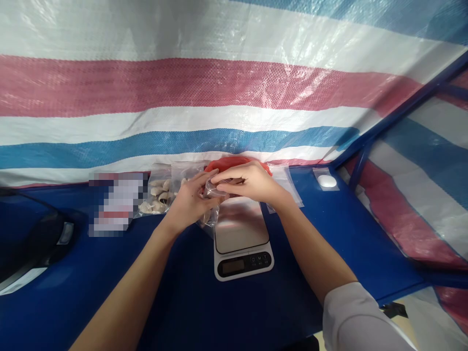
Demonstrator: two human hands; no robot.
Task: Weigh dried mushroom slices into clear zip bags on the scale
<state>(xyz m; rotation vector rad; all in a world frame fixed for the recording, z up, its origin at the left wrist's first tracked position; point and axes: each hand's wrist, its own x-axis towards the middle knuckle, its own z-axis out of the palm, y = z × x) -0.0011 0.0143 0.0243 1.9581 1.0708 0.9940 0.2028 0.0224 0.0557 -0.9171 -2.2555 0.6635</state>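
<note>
A clear plastic bag hangs from my two hands at the left edge of a kitchen scale, with pale brown pieces in its lower part. My left hand is closed around the bag's left side near the top. From above, my right hand pinches the bag's upper edge with bent fingers. The scale has a bare metal plate and a dark display. Just behind my hands lies a red plastic bag, partly covered by them.
Left of my hands lies a clear bag of pale shell-like pieces, beside a blurred-out packet. Flat empty bags and a white oval item in a small bag lie to the right. A striped tarp hangs behind the blue table.
</note>
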